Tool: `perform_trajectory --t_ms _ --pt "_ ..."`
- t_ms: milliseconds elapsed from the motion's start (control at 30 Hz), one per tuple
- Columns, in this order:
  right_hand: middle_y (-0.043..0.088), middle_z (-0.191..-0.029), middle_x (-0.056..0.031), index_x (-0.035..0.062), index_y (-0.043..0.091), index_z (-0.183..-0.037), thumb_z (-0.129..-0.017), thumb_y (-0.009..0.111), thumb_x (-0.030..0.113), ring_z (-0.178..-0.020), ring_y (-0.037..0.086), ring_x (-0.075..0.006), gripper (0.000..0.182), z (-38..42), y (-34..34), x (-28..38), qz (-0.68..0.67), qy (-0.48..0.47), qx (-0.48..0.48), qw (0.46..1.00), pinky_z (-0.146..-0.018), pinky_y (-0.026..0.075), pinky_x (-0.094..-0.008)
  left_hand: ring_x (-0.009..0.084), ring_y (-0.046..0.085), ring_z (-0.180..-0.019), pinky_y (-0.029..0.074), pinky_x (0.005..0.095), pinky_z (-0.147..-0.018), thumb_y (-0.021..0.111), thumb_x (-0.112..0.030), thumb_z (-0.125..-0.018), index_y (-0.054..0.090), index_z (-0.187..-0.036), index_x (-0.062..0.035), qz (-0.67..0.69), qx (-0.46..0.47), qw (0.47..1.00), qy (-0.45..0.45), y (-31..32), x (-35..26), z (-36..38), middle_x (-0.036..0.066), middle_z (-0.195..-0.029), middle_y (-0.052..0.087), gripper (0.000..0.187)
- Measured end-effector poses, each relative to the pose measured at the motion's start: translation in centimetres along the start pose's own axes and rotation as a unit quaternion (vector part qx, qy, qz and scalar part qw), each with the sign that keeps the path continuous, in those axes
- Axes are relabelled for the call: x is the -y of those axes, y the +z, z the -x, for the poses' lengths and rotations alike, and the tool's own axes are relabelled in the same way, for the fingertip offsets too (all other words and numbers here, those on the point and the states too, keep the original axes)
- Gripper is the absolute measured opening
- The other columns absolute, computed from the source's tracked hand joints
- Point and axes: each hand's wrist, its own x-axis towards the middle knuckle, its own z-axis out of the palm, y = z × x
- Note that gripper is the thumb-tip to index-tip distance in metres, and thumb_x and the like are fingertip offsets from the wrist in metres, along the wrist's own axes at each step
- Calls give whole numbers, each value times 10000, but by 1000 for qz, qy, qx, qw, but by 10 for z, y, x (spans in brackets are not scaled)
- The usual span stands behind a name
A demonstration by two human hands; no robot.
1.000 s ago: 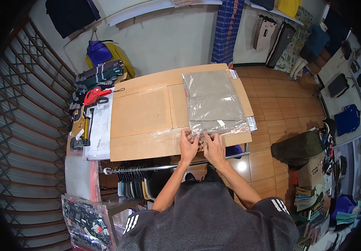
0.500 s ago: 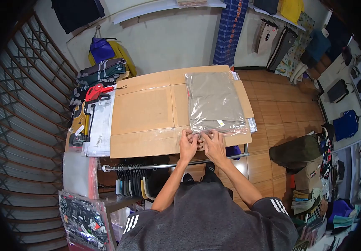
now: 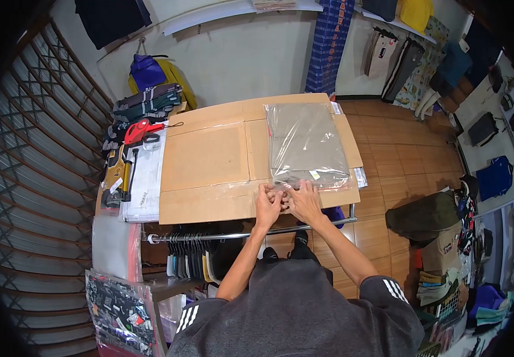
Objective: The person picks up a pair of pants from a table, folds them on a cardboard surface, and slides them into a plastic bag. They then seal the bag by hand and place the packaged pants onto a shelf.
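Observation:
A folded grey-brown garment in a clear plastic bag lies on the right part of a flattened cardboard sheet. Its near edge, with a reddish strip, faces me, and a small white and yellow sticker shows close to that edge. My left hand pinches the near edge of the bag at its left corner. Right beside it, my right hand has its fingers bent onto the same edge, thumb close to the left one. The exact grip of the fingertips is partly hidden.
Left of the cardboard are a red tag gun-like tool, a yellow and black hand pump and folded clothes. Below the table's front edge runs a metal rail with hangers. A dark green bundle stands on the right.
My right hand has shifted slightly, its fingers moving a little along the bag's near edge. The left hand keeps its pinch. The whole view has moved slightly.

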Motion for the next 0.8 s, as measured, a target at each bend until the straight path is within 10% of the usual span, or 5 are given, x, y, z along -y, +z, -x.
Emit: perform_trajectory --t_ms 800 --pt "590 -1410 -216 2 642 -1292 -917 671 309 -1262 543 -353 486 16 -3 15 -23 82 -20 996 -1000 368 -530 204 758 -891 639 304 -608 664 -61 -1022 439 -1246 -3 -63 28 997 -31 -6 -20 5 183 -1039 720 322"
